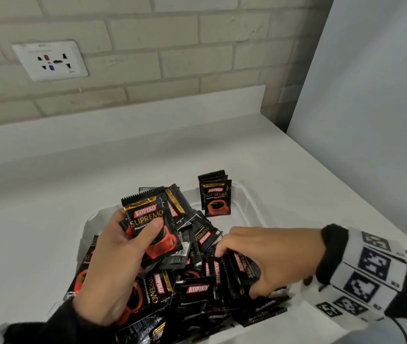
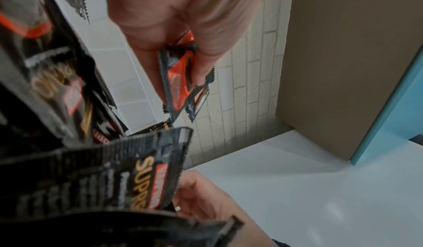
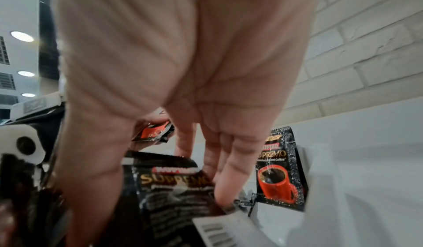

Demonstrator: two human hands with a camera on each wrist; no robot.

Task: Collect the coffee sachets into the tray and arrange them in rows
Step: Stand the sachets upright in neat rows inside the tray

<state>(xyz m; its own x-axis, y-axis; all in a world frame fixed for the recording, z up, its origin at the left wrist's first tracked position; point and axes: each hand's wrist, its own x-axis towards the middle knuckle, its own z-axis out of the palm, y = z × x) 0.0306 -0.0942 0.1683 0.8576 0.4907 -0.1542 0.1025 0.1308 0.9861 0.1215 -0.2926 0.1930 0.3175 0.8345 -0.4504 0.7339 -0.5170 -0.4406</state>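
Note:
A white tray (image 1: 247,202) on the counter holds a loose heap of black coffee sachets (image 1: 197,289). A few sachets (image 1: 216,194) stand upright against the tray's far right corner, seen again as an upright sachet (image 3: 280,171). My left hand (image 1: 133,232) hovers over the heap's left side and holds a small stack of sachets (image 1: 151,224) upright, thumb on the front one; this stack (image 2: 181,80) shows pinched in the left wrist view. My right hand (image 1: 242,269) reaches into the heap's right side and grips a sachet (image 1: 244,266) between thumb and fingers, the same sachet (image 3: 174,184) lying under its fingers.
The white counter (image 1: 48,219) runs to a low backsplash and a brick wall with a wall socket (image 1: 51,60). A pale panel (image 1: 371,108) rises close on the right. Bare counter lies left of and behind the tray.

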